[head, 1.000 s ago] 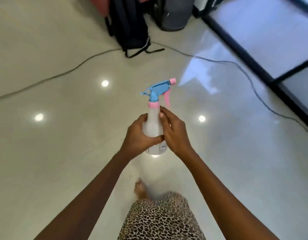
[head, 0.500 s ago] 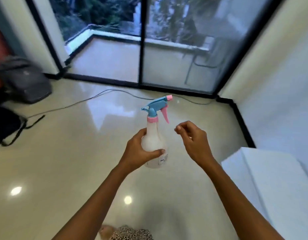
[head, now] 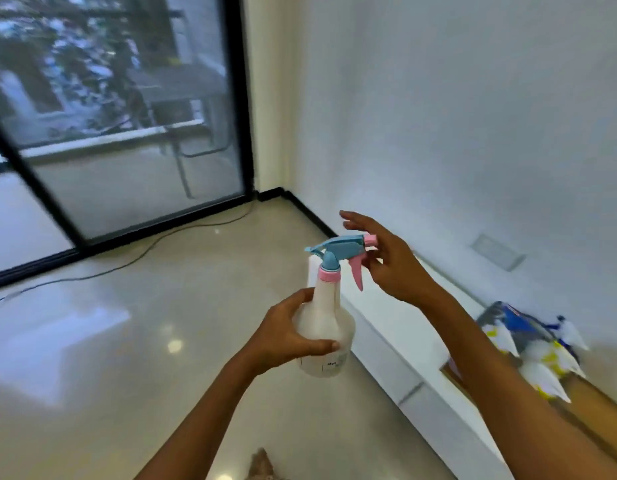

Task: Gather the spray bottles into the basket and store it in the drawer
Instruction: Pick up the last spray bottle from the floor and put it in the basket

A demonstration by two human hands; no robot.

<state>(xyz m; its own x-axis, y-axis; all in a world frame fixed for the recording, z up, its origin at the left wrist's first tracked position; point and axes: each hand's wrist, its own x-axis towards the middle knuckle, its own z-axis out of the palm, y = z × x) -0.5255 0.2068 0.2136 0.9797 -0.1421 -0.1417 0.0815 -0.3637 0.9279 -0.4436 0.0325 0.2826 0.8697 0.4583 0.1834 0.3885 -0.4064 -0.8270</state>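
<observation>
My left hand (head: 286, 336) is wrapped around the body of a translucent white spray bottle (head: 326, 317) with a blue head and pink trigger, held upright at chest height. My right hand (head: 386, 261) hovers open just right of the spray head, fingers spread, close to the pink nozzle and trigger. At the far right, several more spray bottles (head: 542, 355) with white and yellow parts lie blurred on a low white cabinet (head: 400, 327), next to something blue. I cannot make out a basket or a drawer.
A low white cabinet runs along the white wall on the right. Glass sliding doors with black frames (head: 244, 109) stand at the back left. A cable (head: 137, 258) trails across the glossy floor. My bare foot (head: 262, 462) shows at the bottom.
The view has swung right, from the floor and bags to the wall and cabinet. My right hand left the bottle's body and rose, opening beside the spray head.
</observation>
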